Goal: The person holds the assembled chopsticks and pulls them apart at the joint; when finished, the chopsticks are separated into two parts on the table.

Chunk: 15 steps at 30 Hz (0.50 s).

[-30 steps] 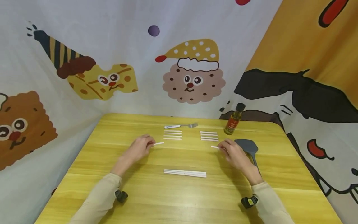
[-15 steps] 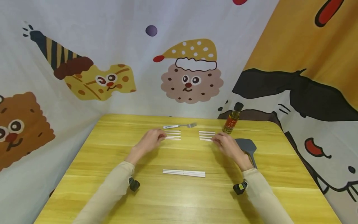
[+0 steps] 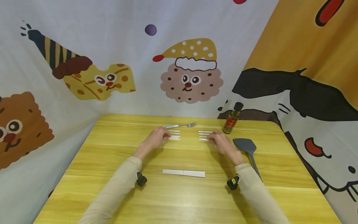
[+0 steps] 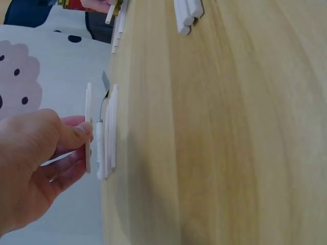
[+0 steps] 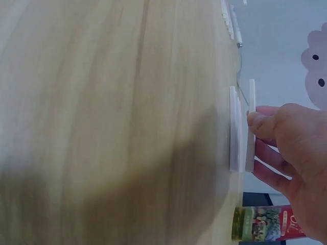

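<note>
My left hand (image 3: 157, 137) pinches a short white stick (image 4: 88, 102) between thumb and fingers. It is close over the left row of similar white sticks (image 3: 175, 133) and hides their outer ends in the head view. On the other side, my right hand (image 3: 222, 142) pinches another short white stick (image 5: 251, 97), right beside the right row of sticks (image 3: 205, 133). Its fingers cover that row's outer ends from the head. A fork (image 3: 191, 125) with a white handle lies just behind the left row. Nearer to me lies a bundle of white sticks (image 3: 183, 173).
A bottle (image 3: 231, 122) with a black cap and red label stands behind my right hand. Right of that hand, a grey spatula (image 3: 245, 144) lies on the wooden table (image 3: 179, 199). A printed cloth (image 3: 112, 28) hangs behind the table's back edge.
Both hands have moved inward and toward the back, each carrying its stick from outside the rows to over them. The front bundle and the fork have stayed put.
</note>
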Tool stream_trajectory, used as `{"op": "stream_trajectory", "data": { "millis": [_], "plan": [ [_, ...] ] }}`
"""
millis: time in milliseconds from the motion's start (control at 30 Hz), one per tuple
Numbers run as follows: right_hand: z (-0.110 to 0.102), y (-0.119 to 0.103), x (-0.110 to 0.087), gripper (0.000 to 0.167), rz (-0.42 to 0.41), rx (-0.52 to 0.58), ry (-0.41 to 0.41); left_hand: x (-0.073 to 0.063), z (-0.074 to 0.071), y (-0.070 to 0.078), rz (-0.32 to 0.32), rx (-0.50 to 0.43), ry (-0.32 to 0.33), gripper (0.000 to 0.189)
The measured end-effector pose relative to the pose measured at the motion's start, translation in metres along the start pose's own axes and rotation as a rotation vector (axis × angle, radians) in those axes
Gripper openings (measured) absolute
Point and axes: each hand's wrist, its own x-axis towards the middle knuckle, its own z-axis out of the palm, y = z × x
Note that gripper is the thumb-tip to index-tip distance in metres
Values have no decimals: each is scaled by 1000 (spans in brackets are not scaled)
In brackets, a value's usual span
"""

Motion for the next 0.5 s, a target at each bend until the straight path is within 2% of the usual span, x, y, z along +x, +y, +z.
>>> {"op": "stream_trajectory", "data": {
  "millis": [300,500],
  "plan": [
    [9,-1,2,10,49,10,-27,3,9,1,-23,-2,-47,14],
    [11,-1,2,10,50,13,-45,2,12,0,-27,8,-60,14]
  ]
}}
